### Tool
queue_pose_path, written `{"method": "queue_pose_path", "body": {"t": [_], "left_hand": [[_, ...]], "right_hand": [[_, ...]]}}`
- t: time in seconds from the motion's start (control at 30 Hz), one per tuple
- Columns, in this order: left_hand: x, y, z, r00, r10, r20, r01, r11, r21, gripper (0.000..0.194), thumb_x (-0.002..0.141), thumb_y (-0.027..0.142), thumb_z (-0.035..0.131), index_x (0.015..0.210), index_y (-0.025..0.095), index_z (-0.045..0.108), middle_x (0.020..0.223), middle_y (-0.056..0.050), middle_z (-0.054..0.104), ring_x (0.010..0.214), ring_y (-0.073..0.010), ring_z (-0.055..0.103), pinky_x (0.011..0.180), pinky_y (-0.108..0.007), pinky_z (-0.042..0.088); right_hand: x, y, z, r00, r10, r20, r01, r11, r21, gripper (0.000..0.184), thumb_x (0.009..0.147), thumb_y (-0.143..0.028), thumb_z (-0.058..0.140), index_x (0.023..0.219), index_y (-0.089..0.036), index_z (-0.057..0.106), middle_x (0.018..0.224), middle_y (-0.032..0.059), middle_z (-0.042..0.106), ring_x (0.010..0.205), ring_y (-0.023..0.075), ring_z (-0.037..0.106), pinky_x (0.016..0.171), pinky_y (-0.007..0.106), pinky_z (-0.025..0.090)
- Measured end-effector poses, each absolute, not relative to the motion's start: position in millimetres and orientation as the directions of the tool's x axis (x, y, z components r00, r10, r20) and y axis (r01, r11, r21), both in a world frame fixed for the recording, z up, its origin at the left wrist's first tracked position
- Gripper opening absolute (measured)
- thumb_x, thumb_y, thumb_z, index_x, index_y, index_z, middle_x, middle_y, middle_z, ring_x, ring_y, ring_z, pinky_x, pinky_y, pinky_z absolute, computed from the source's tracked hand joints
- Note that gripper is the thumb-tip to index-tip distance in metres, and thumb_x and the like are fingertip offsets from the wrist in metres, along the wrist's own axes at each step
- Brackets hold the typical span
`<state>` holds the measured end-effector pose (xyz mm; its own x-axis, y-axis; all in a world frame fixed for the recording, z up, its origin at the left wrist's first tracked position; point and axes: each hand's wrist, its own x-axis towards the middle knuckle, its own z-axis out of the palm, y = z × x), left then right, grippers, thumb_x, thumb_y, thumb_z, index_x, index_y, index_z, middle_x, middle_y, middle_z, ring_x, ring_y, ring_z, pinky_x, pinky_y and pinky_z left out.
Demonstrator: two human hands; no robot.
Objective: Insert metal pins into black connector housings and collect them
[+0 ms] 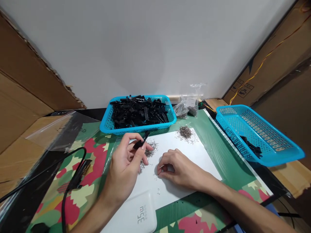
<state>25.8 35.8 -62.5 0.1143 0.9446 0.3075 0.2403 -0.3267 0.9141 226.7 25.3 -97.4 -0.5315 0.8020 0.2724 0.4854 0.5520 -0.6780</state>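
My left hand (126, 158) grips a small black plastic part (141, 141) between thumb and fingers, raised over the left side of a white sheet of paper (179, 199). A pile of tiny bent metal pieces (152, 149) lies partly hidden behind that hand. On the sheet, my right hand (173, 166) has thumb and index finger pinched together at the paper, close to a few loose metal pieces (158, 191). Whatever is in the pinch is too small to make out. Toward the sheet's far edge sits a second metal pile (185, 132).
A blue basket (103, 124) heaped with black parts (138, 111) stands at the back. Another blue basket (274, 137) on the right holds a few black parts (252, 149). Plastic bags (191, 106), a white power bank (136, 215) and a black cable (63, 204) lie around.
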Motion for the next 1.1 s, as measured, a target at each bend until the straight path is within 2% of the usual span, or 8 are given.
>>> {"method": "queue_pose_path", "body": {"t": [0.2, 0.37, 0.5, 0.7, 0.8, 0.93, 1.0, 1.1], "left_hand": [[27, 35, -60, 0.154, 0.942, 0.298, 0.259, -0.330, 0.908, 0.009, 0.103, 0.031, 0.060, 0.106, 0.025, 0.055, 0.098, 0.001, 0.071, 0.060, -0.0087, 0.061, 0.047, -0.019, 0.044], [28, 33, -58, 0.173, 0.944, 0.280, 0.312, -0.322, 0.894, 0.004, 0.101, 0.026, 0.059, 0.103, 0.023, 0.060, 0.096, 0.000, 0.073, 0.062, -0.0086, 0.062, 0.047, -0.019, 0.042], [28, 32, -58, 0.213, 0.940, 0.266, 0.306, -0.323, 0.896, 0.010, 0.102, 0.031, 0.059, 0.109, 0.024, 0.061, 0.103, 0.000, 0.073, 0.064, -0.0089, 0.062, 0.051, -0.021, 0.046], [26, 29, -54, 0.257, 0.929, 0.265, 0.350, -0.345, 0.871, 0.015, 0.102, 0.037, 0.062, 0.108, 0.024, 0.063, 0.101, 0.001, 0.073, 0.067, -0.0086, 0.062, 0.055, -0.020, 0.047], [27, 28, -53, 0.262, 0.929, 0.260, 0.351, -0.343, 0.871, 0.020, 0.103, 0.042, 0.062, 0.107, 0.023, 0.064, 0.099, 0.000, 0.073, 0.065, -0.0086, 0.061, 0.053, -0.019, 0.046], [28, 30, -55, 0.238, 0.930, 0.280, 0.285, -0.343, 0.895, 0.029, 0.103, 0.051, 0.061, 0.106, 0.022, 0.063, 0.100, -0.001, 0.074, 0.062, -0.0089, 0.060, 0.048, -0.019, 0.044], [29, 30, -56, 0.264, 0.926, 0.271, 0.281, -0.342, 0.897, 0.031, 0.104, 0.053, 0.060, 0.104, 0.022, 0.064, 0.086, 0.001, 0.070, 0.060, -0.0092, 0.057, 0.047, -0.019, 0.041], [28, 28, -58, 0.357, 0.912, 0.201, 0.333, -0.326, 0.885, 0.030, 0.106, 0.052, 0.055, 0.111, 0.024, 0.066, 0.067, 0.005, 0.058, 0.056, -0.0092, 0.051, 0.048, -0.020, 0.037]], "right_hand": [[230, 24, -91, -0.533, 0.805, 0.260, 0.485, 0.543, -0.686, 0.019, 0.089, 0.001, 0.068, 0.086, -0.017, 0.071, 0.086, 0.0003, 0.069, 0.079, 0.0152, 0.058, 0.082, 0.031, 0.037], [233, 22, -88, -0.527, 0.812, 0.250, 0.485, 0.529, -0.696, 0.012, 0.095, -0.006, 0.069, 0.093, -0.017, 0.071, 0.091, 0.0005, 0.069, 0.083, 0.0150, 0.059, 0.084, 0.030, 0.038], [232, 23, -92, -0.546, 0.800, 0.249, 0.512, 0.554, -0.657, 0.009, 0.093, -0.013, 0.078, 0.097, -0.019, 0.073, 0.093, 0.0000, 0.069, 0.085, 0.0156, 0.060, 0.084, 0.030, 0.037], [231, 26, -96, -0.605, 0.745, 0.281, 0.528, 0.640, -0.558, 0.011, 0.096, -0.008, 0.070, 0.095, -0.018, 0.071, 0.091, 0.0014, 0.069, 0.089, 0.0177, 0.058, 0.082, 0.031, 0.035], [232, 25, -95, -0.558, 0.777, 0.292, 0.521, 0.602, -0.605, 0.009, 0.098, -0.009, 0.068, 0.094, -0.017, 0.067, 0.093, 0.0016, 0.066, 0.083, 0.0161, 0.055, 0.080, 0.030, 0.035], [236, 24, -90, -0.453, 0.852, 0.263, 0.325, 0.433, -0.841, 0.007, 0.102, -0.014, 0.060, 0.097, -0.018, 0.060, 0.088, -0.0011, 0.060, 0.077, 0.0140, 0.050, 0.072, 0.028, 0.035], [238, 24, -87, -0.419, 0.872, 0.254, 0.157, 0.345, -0.925, 0.011, 0.106, -0.024, 0.059, 0.097, -0.019, 0.058, 0.084, -0.0023, 0.055, 0.075, 0.0139, 0.047, 0.068, 0.027, 0.035], [239, 25, -84, -0.421, 0.863, 0.279, -0.104, 0.259, -0.960, 0.023, 0.105, -0.039, 0.063, 0.098, -0.019, 0.058, 0.089, -0.0008, 0.054, 0.082, 0.0149, 0.046, 0.073, 0.027, 0.036]]}}
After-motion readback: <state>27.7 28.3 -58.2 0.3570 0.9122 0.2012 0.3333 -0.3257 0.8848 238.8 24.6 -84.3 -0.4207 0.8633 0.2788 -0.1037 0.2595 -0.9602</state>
